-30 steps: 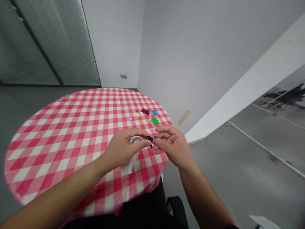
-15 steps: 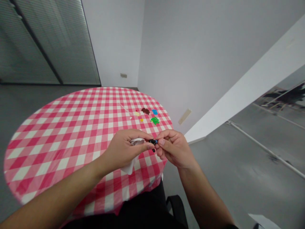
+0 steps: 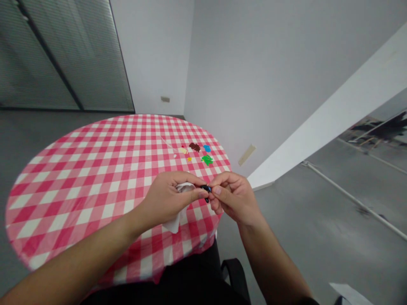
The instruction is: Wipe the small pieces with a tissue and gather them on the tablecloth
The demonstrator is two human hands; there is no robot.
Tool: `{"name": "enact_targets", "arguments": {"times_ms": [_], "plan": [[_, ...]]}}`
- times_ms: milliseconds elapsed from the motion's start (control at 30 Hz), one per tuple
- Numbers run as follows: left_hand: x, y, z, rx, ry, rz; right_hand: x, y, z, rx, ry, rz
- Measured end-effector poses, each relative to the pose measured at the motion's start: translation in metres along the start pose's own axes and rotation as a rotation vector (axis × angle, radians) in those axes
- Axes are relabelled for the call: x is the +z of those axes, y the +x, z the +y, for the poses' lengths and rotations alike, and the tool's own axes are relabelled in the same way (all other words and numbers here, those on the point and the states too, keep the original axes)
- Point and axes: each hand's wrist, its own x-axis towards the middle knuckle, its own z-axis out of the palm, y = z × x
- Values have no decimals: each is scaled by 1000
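My left hand [image 3: 167, 201] and my right hand [image 3: 233, 199] meet over the near right edge of a round table [image 3: 95, 169] with a red-and-white checked cloth. Both pinch a small black piece [image 3: 205, 189] with a blue bit on it, held between thumbs and forefingers. My left hand also keeps a crumpled white tissue or bag [image 3: 178, 212] tucked under its fingers. Both hands are closed.
Small coloured pieces lie further back on the cloth: green [image 3: 207, 160], blue [image 3: 207, 148], dark brown [image 3: 194, 147], yellow [image 3: 183, 151]. A black chair part [image 3: 233, 275] shows below the table. Grey floor and white walls lie to the right, blinds at the back left.
My right hand's fingers have closed in and joined the blue bit to the black piece held by my left hand. Both hands dropped slightly and stay together.
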Motion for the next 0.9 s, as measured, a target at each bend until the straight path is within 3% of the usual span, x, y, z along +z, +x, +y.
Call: {"name": "enact_targets", "arguments": {"times_ms": [233, 700, 900], "plan": [[-3, -3, 6, 9, -65, -80, 1, -4, -3, -67, -51, -68], [2, -2, 6, -31, 28, -3, 7, -8, -9, -196, -320, 66], [3, -1, 4, -60, -97, -54, 2, -4, -7, -191, -202, -30]]}}
